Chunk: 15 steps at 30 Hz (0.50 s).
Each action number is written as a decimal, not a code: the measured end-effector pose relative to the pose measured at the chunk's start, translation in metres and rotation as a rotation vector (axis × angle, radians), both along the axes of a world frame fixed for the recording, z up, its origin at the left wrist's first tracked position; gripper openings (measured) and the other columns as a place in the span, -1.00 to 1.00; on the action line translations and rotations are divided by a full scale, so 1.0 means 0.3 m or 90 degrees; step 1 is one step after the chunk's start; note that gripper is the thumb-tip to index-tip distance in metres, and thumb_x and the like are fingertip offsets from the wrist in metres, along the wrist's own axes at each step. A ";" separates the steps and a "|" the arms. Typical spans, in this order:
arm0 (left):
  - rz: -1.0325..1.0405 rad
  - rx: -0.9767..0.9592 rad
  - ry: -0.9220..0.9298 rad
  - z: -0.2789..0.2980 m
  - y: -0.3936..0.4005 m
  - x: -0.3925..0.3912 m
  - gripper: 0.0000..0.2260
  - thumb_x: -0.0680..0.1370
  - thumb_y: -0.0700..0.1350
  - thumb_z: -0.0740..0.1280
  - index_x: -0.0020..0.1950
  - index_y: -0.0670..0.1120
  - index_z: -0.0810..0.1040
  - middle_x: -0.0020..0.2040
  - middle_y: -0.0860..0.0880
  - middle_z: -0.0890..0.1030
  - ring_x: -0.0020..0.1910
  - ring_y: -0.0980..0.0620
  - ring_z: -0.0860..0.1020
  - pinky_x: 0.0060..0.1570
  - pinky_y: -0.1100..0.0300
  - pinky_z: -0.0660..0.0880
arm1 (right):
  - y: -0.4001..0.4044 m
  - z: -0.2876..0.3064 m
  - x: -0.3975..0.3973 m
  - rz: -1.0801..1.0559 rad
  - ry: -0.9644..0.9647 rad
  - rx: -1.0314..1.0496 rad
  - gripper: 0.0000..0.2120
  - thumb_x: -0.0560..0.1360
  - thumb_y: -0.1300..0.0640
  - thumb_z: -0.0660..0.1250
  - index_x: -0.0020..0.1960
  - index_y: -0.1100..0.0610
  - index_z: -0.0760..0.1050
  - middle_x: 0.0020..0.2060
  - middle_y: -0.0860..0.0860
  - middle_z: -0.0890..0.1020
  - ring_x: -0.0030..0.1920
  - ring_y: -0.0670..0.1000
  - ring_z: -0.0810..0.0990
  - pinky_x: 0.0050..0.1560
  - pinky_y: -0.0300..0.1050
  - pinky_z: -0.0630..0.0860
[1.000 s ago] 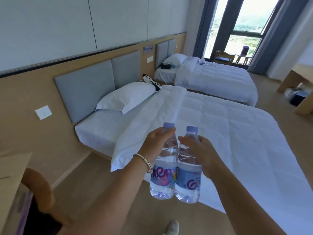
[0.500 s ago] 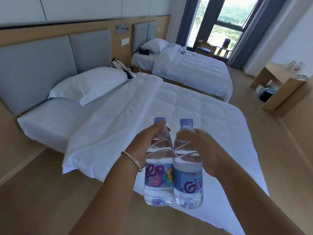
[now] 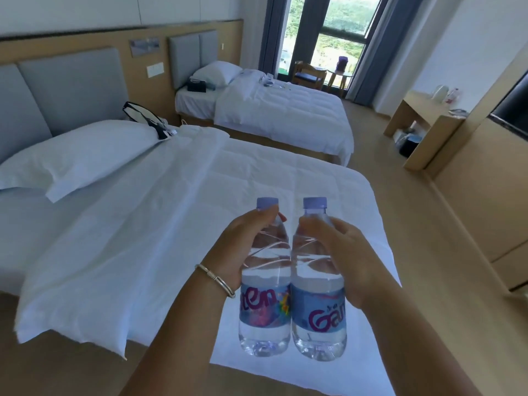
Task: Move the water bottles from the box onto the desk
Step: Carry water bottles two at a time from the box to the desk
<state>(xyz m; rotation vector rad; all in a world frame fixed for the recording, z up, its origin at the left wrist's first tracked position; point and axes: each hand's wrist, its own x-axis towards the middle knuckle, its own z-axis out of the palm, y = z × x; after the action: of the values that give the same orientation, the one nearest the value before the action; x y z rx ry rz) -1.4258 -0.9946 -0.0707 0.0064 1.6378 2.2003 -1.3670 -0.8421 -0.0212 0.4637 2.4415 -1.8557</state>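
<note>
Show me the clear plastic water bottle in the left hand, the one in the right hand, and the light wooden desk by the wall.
Left clear plastic water bottle point(image 3: 264, 307), head view, on its blue label.
Right clear plastic water bottle point(image 3: 317, 312), head view, on its blue label.
Light wooden desk point(image 3: 423, 108), head view, on its bare top.

Two water bottles held upright side by side in the air.

The left bottle point(image 3: 264, 284) and right bottle point(image 3: 318, 284) are clear plastic, full, with pale purple caps and blue labels with purple lettering. Their sides touch, and each is gripped at the shoulder, above the foot of a white bed.
</note>
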 end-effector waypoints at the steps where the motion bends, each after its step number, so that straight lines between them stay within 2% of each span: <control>1: -0.006 -0.014 0.009 0.008 0.049 0.001 -0.80 0.54 0.08 0.37 -0.16 0.00 0.68 -0.10 -0.12 0.72 0.01 -0.19 0.65 0.12 -0.13 0.56 | 0.045 -0.001 0.003 -0.011 0.001 -0.002 -0.73 0.52 -0.15 0.34 0.10 0.00 0.57 -0.06 -0.08 0.72 -0.06 -0.01 0.71 -0.01 -0.15 0.60; 3: -0.018 -0.026 0.024 0.021 0.147 0.005 -0.80 0.52 0.11 0.38 -0.14 0.01 0.68 -0.09 -0.11 0.72 0.00 -0.17 0.66 0.11 -0.12 0.57 | 0.139 -0.003 0.014 -0.027 0.004 -0.011 -0.74 0.52 -0.14 0.34 0.11 -0.01 0.56 -0.07 -0.07 0.72 -0.09 -0.01 0.72 -0.07 -0.16 0.61; 6: -0.027 -0.033 0.029 0.030 0.293 0.033 -0.79 0.53 0.11 0.38 -0.14 -0.01 0.69 -0.10 -0.12 0.71 0.00 -0.16 0.66 0.12 -0.12 0.56 | 0.287 0.000 0.043 -0.045 0.007 -0.038 -0.75 0.51 -0.09 0.37 0.08 0.04 0.58 -0.13 -0.03 0.73 -0.11 0.01 0.73 0.03 -0.02 0.64; 9: -0.028 -0.042 0.044 0.048 0.465 0.085 -0.77 0.57 0.05 0.33 -0.20 0.01 0.70 -0.13 -0.10 0.72 -0.04 -0.13 0.66 0.08 -0.07 0.56 | 0.452 0.010 0.100 -0.055 0.027 -0.054 -0.79 0.52 -0.05 0.38 0.06 0.05 0.59 -0.15 -0.01 0.74 -0.13 0.02 0.73 0.04 -0.01 0.64; 11: -0.031 -0.053 0.057 0.064 0.582 0.127 -0.77 0.57 0.05 0.33 -0.18 -0.01 0.69 -0.13 -0.11 0.72 -0.03 -0.13 0.66 0.08 -0.06 0.56 | 0.567 0.019 0.143 -0.068 0.037 -0.055 -0.81 0.53 -0.06 0.37 0.05 0.03 0.58 -0.13 -0.03 0.74 -0.11 0.00 0.73 0.03 -0.03 0.63; 15: -0.044 -0.051 0.059 0.110 0.848 0.232 -0.77 0.56 0.06 0.33 -0.12 -0.06 0.67 -0.11 -0.13 0.71 0.00 -0.16 0.65 0.12 -0.10 0.55 | 0.834 0.046 0.247 -0.074 0.039 -0.087 -0.85 0.52 -0.03 0.39 0.01 0.03 0.58 -0.17 -0.02 0.74 -0.09 0.04 0.73 0.16 0.11 0.60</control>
<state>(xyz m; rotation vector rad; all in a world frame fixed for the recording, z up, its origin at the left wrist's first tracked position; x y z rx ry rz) -1.3563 -0.7402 -0.0378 0.1429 1.7471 2.1104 -1.2929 -0.5918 -0.0074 0.5583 2.3514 -2.0957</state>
